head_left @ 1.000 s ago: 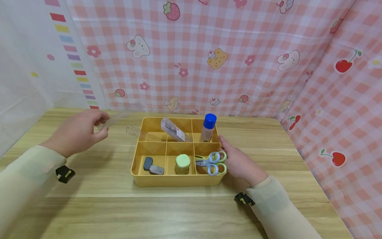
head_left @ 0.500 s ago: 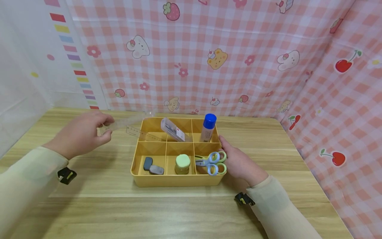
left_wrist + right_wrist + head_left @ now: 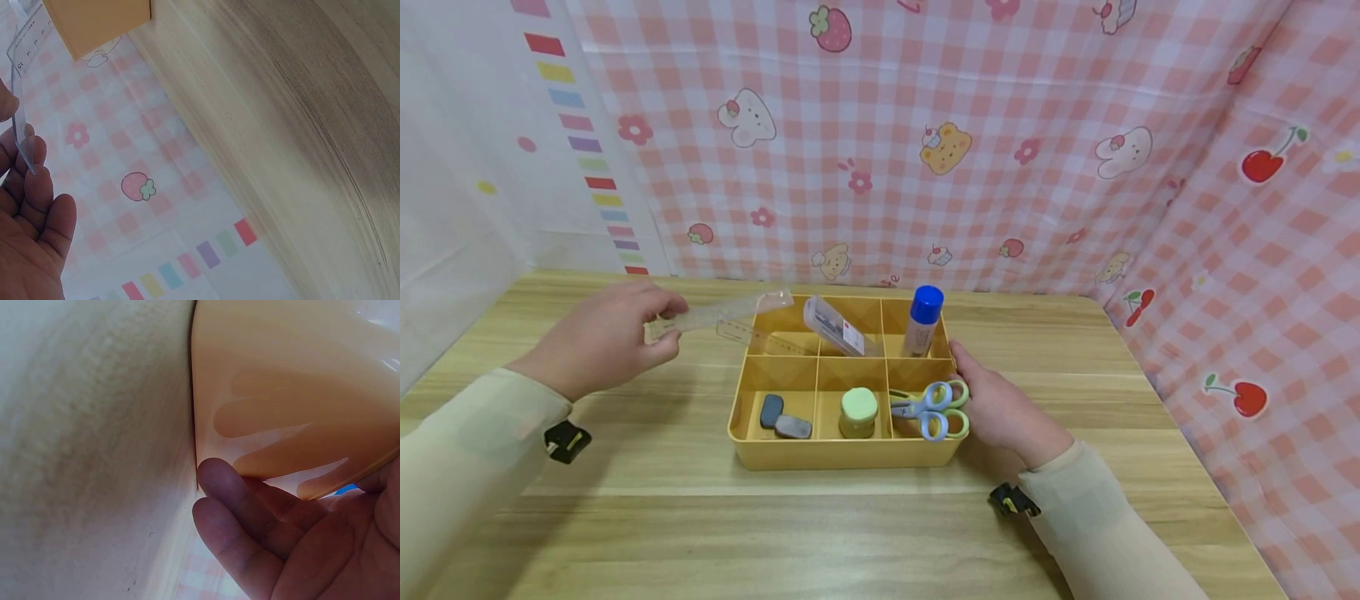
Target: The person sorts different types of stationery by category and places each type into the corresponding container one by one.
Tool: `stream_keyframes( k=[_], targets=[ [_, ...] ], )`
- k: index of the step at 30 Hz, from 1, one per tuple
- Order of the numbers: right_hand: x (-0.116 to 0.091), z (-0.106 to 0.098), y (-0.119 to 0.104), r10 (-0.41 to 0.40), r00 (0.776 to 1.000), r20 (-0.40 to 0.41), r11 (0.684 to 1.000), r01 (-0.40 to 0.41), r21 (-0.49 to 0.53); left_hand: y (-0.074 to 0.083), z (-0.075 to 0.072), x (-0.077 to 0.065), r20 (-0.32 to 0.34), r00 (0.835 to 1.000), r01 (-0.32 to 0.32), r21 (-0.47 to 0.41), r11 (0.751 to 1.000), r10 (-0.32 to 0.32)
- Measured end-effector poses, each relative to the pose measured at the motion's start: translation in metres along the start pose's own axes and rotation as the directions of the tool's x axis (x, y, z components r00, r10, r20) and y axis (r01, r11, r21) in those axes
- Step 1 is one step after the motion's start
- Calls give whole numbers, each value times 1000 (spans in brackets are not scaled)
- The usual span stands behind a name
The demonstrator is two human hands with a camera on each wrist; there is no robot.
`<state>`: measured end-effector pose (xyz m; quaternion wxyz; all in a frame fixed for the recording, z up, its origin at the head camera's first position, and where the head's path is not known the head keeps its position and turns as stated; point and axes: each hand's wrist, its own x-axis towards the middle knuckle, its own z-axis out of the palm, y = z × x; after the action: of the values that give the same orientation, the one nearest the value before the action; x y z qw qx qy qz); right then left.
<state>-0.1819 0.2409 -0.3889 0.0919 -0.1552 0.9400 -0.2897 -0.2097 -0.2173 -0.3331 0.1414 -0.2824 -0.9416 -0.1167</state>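
A clear plastic ruler (image 3: 730, 311) is pinched at its near end by my left hand (image 3: 617, 337), left of a yellow organizer box (image 3: 850, 454). Its far end reaches over the box's back left corner. In the left wrist view the ruler (image 3: 20, 134) shows almost edge-on between thumb and fingers. Another clear ruler (image 3: 735, 331) leans out of the back left compartment. My right hand (image 3: 1000, 408) holds the box's right side, fingers along the outer wall and thumb by the rim. Blue and green-handled scissors (image 3: 934, 421) lie close to that thumb.
The back compartments hold a clear narrow case (image 3: 835, 325) and a blue-capped glue stick (image 3: 922, 325). In front are two grey oval pieces (image 3: 793, 427) and a small green-lidded jar (image 3: 859, 404). A pink checked curtain (image 3: 880, 200) hangs behind the wooden table (image 3: 865, 533).
The left hand has moved slightly right, and the ruler it pinches has swung down and right over the box's back left corner. The right hand and the box stay in place.
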Motion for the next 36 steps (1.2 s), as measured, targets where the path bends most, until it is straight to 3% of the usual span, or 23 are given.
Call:
stream_keyframes(
  k=[22,36],
  targets=[
    [0,-1,-2,-8,1000,-1,1000,8,-7,2,-4,0,26,999,26,-4,1000,-26],
    [0,0,-1,-13,1000,-5,1000,13,-7,8,-4,6,38,999,3,35,999,-4]
  ],
)
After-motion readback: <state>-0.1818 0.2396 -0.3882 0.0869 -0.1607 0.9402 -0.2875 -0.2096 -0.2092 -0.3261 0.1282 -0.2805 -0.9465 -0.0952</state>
